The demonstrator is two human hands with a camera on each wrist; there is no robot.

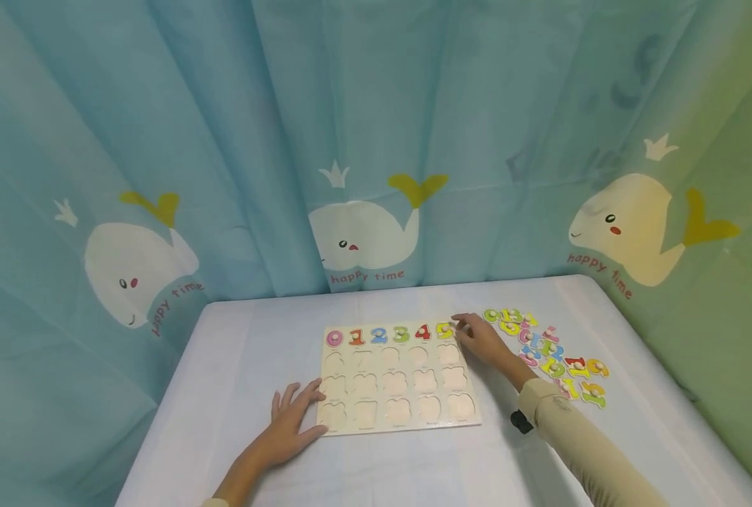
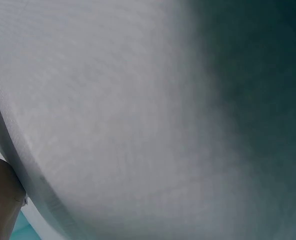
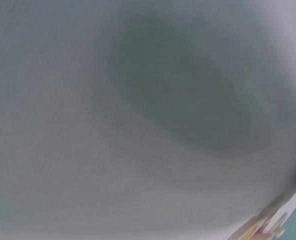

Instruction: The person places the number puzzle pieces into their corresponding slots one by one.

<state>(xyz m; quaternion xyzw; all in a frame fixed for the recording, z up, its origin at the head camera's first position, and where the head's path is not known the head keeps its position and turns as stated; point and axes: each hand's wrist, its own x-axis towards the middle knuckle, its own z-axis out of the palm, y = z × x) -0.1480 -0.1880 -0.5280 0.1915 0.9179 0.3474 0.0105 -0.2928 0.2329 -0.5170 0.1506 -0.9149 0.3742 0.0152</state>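
A wooden number puzzle board (image 1: pixel 379 359) lies on the table, its top row filled with 0, 1, 2, 3, 4 and a yellow 5 piece (image 1: pixel 443 331). The lower rows show bare recesses. My left hand (image 1: pixel 287 429) has its fingers spread, with fingertips and thumb at the board's left edge. At the top right corner, my right hand (image 1: pixel 480 339) reaches over the edge with its fingertips beside the yellow 5; whether they touch it is hard to tell. Both wrist views show mostly blurred tablecloth, with a sliver of hand at one edge.
Several loose number pieces (image 1: pixel 550 348) with knobs are scattered right of the board, some overlapping. A small black object (image 1: pixel 521 422) shows under the right sleeve. The white-covered table (image 1: pixel 243 352) meets a whale-print curtain (image 1: pixel 363 141) at the back.
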